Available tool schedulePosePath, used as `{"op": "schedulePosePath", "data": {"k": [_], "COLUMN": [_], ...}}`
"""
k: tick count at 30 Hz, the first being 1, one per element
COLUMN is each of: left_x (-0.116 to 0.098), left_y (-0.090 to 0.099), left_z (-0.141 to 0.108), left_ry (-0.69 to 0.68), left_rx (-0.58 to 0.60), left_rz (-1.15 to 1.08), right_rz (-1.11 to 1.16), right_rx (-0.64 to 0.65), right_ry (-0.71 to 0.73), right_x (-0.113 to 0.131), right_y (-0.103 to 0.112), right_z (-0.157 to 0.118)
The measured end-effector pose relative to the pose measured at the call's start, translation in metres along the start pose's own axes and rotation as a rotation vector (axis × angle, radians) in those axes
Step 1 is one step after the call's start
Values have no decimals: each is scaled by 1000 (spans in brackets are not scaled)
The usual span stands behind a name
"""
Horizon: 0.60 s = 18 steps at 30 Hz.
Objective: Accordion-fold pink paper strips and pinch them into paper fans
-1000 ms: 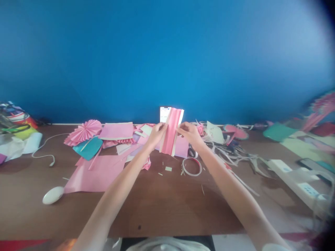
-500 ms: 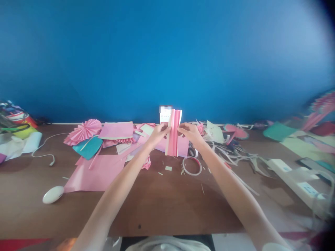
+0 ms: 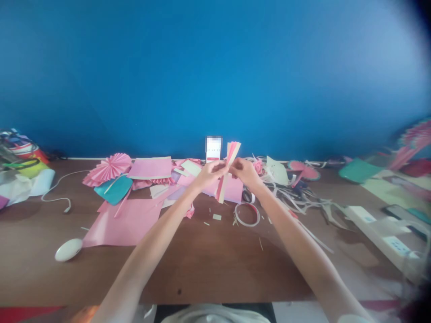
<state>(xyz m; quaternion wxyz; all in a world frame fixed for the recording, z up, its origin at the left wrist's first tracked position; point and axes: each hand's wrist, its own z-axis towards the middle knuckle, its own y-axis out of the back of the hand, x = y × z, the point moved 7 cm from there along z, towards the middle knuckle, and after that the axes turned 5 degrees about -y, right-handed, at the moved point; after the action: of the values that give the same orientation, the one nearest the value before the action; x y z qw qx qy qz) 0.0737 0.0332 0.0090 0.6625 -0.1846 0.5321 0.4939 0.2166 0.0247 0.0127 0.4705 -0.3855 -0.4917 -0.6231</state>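
Between my two hands a narrow pleated strip of pink and cream paper is held up above the table, tilted with its top to the right. My left hand pinches it at mid-height from the left side. From the right, the curled fingers of my right hand grip the same folds. The pleats are squeezed together at the middle and spread slightly at the top. Behind the hands a phone with a lit screen leans near the blue wall. Flat pink paper lies beneath the strip.
A roll of tape and small paper scraps lie in front of the hands. To the left are a pink paper fan, pink sheets and a white mouse. A power strip and tangled paper strips are at right.
The pleated paper has gone from a wider, upright panel to a narrow bundle tilted to the right. Both hands have closed inward, meeting at its middle.
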Motion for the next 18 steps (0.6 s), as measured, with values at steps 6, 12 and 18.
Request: {"op": "schedulePosePath", "data": {"k": [6,12,18], "left_x": [2,-3,-15], "left_y": [-3,-1,1], "left_z": [2,4,1], "left_ry": [-47,-111,-142], "left_rx": [102,62,-28], "left_rz": [1,75,138], "right_rz": [-10,-181,-238], "right_rx": [-50,-347,-466], "right_ry": [45,205,248], "right_x": [3,10,25], "right_y": [3,15,17], "right_z": [1,-8,-22]}}
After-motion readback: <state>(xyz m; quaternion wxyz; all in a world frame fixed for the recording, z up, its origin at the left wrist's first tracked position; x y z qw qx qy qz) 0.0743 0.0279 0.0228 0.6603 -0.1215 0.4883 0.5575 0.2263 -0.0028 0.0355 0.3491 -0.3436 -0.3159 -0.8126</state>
